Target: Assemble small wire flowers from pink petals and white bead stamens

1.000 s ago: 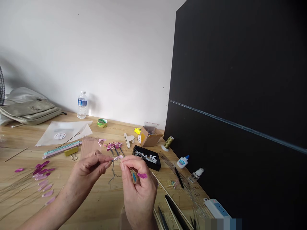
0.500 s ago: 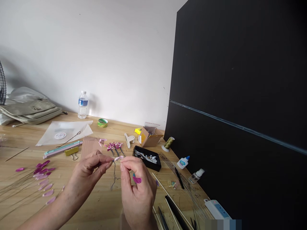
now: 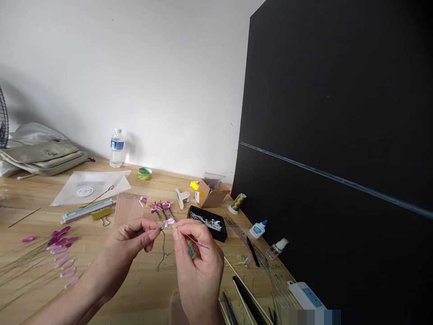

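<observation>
My left hand (image 3: pixel 135 239) pinches the base of a small pale pink flower (image 3: pixel 168 222) between thumb and fingers, above the table. From that base a grey thread (image 3: pixel 163 246) dangles in a loose bend. Close beside it, my right hand (image 3: pixel 199 266) is closed on the thin wire of a petal, its magenta petal (image 3: pixel 203 246) sticking out over the fingers. The wire's tip is near the flower; whether they touch I cannot tell. Something blue shows partly behind the right fingers. Finished-looking magenta flowers (image 3: pixel 161 206) lie just beyond my hands.
Wired petals (image 3: pixel 61 246) are spread at left. A black tray (image 3: pixel 216 232) of white pieces, a small cardboard box (image 3: pixel 216 198), a thread spool (image 3: pixel 239 202) and a glue bottle (image 3: pixel 258 230) are at right. A black panel (image 3: pixel 321 135) borders the right side. A water bottle (image 3: pixel 117 151) stands behind.
My right hand has shifted slightly right and turned, so the magenta petal now shows edge-on and its wire is visible. The left hand has moved little, still pinching the flower.
</observation>
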### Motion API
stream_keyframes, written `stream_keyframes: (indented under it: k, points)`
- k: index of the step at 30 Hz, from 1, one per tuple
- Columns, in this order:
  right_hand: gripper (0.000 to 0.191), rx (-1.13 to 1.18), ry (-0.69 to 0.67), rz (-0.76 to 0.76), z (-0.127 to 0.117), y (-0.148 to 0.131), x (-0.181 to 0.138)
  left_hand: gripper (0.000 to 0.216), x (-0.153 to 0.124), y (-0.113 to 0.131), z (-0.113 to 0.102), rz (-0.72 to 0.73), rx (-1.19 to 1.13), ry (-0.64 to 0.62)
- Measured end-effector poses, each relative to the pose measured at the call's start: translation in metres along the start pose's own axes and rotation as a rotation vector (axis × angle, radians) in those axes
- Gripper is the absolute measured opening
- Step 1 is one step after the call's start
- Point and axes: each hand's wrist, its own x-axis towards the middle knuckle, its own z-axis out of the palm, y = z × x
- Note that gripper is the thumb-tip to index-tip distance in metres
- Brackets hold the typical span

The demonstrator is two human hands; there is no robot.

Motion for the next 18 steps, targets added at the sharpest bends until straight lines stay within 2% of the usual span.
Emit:
stream_keyframes:
  k: [6,18]
  points:
    - [0.016,-0.01,0.011,0.0,-0.0007,-0.0033,0.0009,0.021,0.0,-0.0002,0.0008,-0.093,-0.132,-0.045]
    - [0.017,-0.059,-0.014,-0.055,-0.0012,-0.0024,0.001,0.018,-0.0003,0.0003,0.0016,-0.036,-0.054,-0.019]
